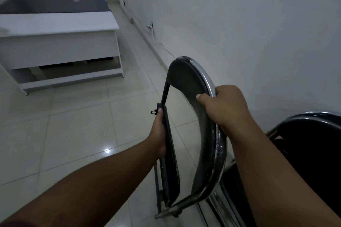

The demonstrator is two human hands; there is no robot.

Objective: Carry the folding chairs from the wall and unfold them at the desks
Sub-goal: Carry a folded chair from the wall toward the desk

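evidently mid-carry: the folding chair (186, 86), by the floor (83, 125) edge along the wall (258, 24), has the left hand (159, 134) gripping its seat and the right hand (226, 106) clamped round its chrome back rail; next, lug it to the desk (59, 24), well apart.

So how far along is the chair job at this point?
Done: nothing visible; no chair shows at the desk. In hand: one folding chair, left hand gripping its seat edge, right hand its chrome back rail. Left: carry it over, unfold it, then fetch the second chair by the wall.
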